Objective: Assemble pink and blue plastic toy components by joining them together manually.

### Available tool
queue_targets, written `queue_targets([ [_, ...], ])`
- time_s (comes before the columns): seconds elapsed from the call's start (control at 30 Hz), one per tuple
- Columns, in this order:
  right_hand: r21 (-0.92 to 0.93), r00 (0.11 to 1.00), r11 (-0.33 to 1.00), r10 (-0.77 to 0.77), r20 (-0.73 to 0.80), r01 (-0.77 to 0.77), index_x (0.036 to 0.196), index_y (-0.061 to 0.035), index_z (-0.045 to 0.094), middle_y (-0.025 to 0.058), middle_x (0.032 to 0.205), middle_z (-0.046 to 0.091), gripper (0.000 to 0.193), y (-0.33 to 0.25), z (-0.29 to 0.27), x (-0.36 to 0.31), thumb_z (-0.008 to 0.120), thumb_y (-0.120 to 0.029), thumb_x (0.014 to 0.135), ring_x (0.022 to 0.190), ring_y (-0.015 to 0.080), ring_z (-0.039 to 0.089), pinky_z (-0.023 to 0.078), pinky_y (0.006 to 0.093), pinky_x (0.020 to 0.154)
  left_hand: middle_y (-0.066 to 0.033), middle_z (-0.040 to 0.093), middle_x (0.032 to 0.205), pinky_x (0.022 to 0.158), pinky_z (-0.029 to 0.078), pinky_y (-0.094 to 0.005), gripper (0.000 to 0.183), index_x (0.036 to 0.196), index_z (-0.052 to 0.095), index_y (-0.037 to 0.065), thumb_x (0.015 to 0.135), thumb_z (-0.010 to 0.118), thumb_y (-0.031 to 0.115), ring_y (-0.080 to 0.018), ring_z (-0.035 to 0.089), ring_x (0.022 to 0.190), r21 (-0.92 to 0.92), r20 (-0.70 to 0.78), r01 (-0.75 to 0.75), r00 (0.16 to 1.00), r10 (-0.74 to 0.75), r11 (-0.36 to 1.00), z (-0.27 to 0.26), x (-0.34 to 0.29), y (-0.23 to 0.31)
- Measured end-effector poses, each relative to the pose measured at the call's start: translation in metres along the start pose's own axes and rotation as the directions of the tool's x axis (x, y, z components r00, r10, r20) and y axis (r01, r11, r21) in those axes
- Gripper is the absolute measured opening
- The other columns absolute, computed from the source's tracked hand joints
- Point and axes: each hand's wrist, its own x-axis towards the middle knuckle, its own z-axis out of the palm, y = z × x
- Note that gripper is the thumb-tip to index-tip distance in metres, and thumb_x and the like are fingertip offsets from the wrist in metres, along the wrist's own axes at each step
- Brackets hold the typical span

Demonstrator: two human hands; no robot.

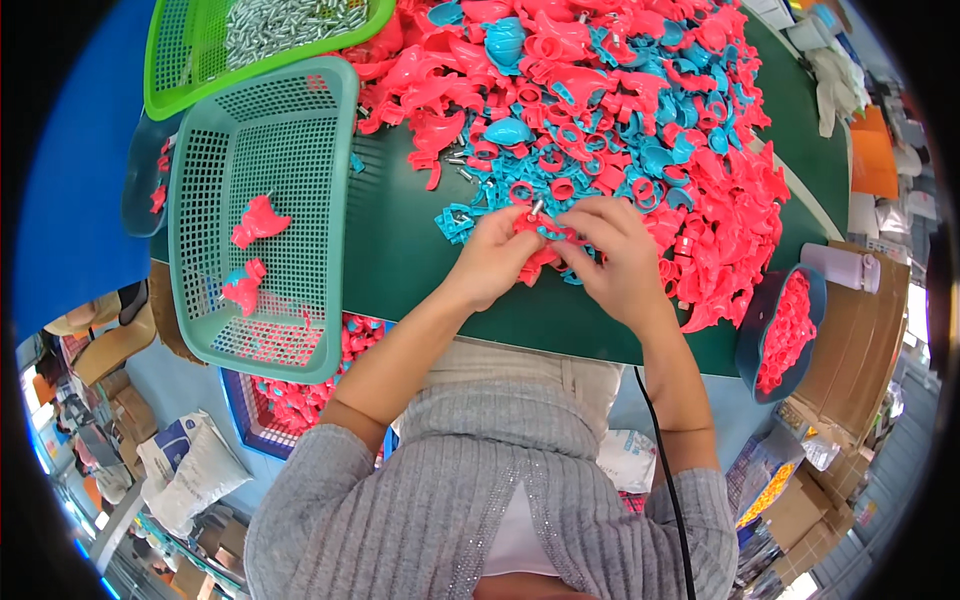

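Holding: the left hand (490, 260) has its fingers clamped on a red part (527, 222), over the near side of the dark green surface (400, 260).
Right hand (622, 262): it reaches in from the other side, fingers bunched at a blue bit (548, 233); from where I stand I cannot tell whether they pinch it or only touch it.
Pin (537, 208): silver, tilted, poking up at the red part between the 2 hands; how deep it sits is hidden.
Red part: much of it is covered by the fingers, so I would feel for the fit as well as look.
Grip: the left fingers would do best as a steady clamp, leaving the fine moves to the right.
Blue bit: I would line it up square against the red part before pressing; pushed in crooked, it could jam or spring away.
Pressure: even and gradual seems wise, with the pin kept from tipping.
Pile (715, 225): red and blue parts lie just beyond the hands, so a dropped bit would be easily lost there.
Teal basket (346, 200): on the person's left, with 2 red pieces (262, 220) inside, apart from each other.
Green basket (158, 60): loose silver pins (290, 30), beyond the teal basket.
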Motion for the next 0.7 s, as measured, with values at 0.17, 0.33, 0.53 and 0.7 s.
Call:
queue_targets([
  [0.17, -0.111, 0.996, 0.99, -0.087, -0.005, 0.086, 0.092, -0.001, 0.065, 0.0101, 0.09, 0.063, 0.028, -0.004, 0.001, 0.0, 0.075, -0.001, 0.066, 0.081, 0.027, 0.061, 0.05, 0.0372, 0.069, 0.0009, 0.054, 0.075, 0.049, 0.04, -0.0214, 0.018, 0.105, 0.055, -0.001, 0.09, 0.045, 0.001, -0.0038, 0.047, 0.059, 0.24, 0.018, -0.161, 0.987, 0.161, 0.957, 0.005, 0.002, -0.011],
  [0.33, -0.166, 0.99, 0.979, -0.131, -0.046, 0.122, 0.089, -0.0005, 0.066, 0.01, 0.087, 0.064, 0.025, -0.002, -0.001, -0.004, 0.074, 0.001, 0.066, 0.076, 0.0266, 0.062, 0.05, 0.0371, 0.067, -0.0008, 0.058, 0.077, 0.053, 0.042, -0.0216, 0.015, 0.101, 0.056, -0.001, 0.091, 0.047, 0.004, -0.0053, 0.052, 0.063, -0.046, -0.063, -0.041, 0.997, 0.039, 0.998, 0.014, -0.001, -0.009],
  [0.53, -0.066, 0.975, 0.993, -0.112, -0.194, 0.101, 0.087, -0.0011, 0.066, 0.0084, 0.085, 0.064, 0.02, 0.005, 0.003, -0.008, 0.072, 0.001, 0.068, 0.075, 0.0245, 0.061, 0.049, 0.0348, 0.063, -0.0037, 0.059, 0.08, 0.052, 0.045, -0.023, 0.017, 0.105, 0.054, 0.0, 0.093, 0.045, 0.007, -0.0082, 0.054, 0.063, -0.092, -0.057, -0.025, 0.998, 0.019, 0.995, 0.023, -0.006, -0.007],
  [0.7, -0.048, 0.974, 0.992, -0.124, -0.189, 0.117, 0.088, 0.0006, 0.066, 0.0093, 0.084, 0.063, 0.021, 0.001, -0.002, -0.008, 0.072, 0.004, 0.069, 0.074, 0.0248, 0.061, 0.049, 0.0336, 0.062, -0.005, 0.058, 0.077, 0.049, 0.045, -0.0251, 0.019, 0.107, 0.054, 0.001, 0.094, 0.043, 0.008, -0.0105, 0.054, 0.058, -0.021, -0.04, -0.097, 0.995, 0.096, 0.995, 0.022, -0.005, -0.01],
])
